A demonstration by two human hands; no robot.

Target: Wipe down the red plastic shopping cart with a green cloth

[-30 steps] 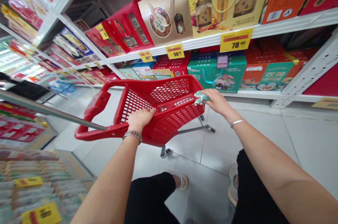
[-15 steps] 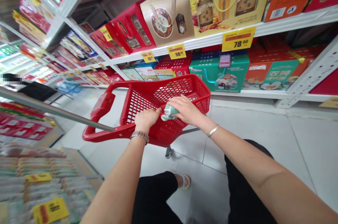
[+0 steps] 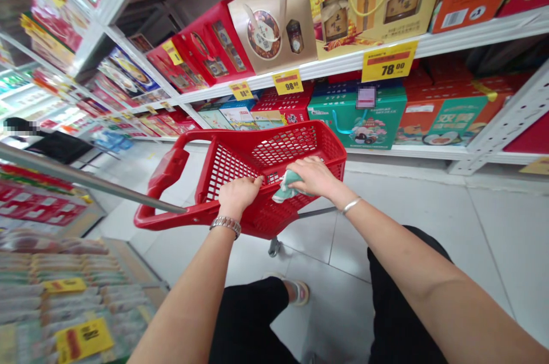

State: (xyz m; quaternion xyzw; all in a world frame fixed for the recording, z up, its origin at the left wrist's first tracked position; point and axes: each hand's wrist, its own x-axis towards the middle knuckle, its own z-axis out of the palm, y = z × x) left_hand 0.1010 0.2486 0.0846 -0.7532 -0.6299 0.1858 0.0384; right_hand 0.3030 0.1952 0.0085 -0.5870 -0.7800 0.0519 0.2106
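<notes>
— Starting at the left?
— The red cart point(image 3: 262, 221) has its handle point(image 3: 167, 172) there, its long axis running rightward.
— And the left hand point(image 3: 238, 198)?
— Its grip is curled over the cart's near rim point(image 3: 267, 187); how firmly, I can't tell.
— Where's the cloth point(image 3: 285, 187)?
— Just right of that hand, not touching it, against the same side, bunched in the right hand's point(image 3: 315, 176) grip.

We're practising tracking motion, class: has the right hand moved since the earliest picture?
Yes. Judged against the green box, the right hand, holding a pale green cloth, is now farther left, nearer the left hand.
</notes>
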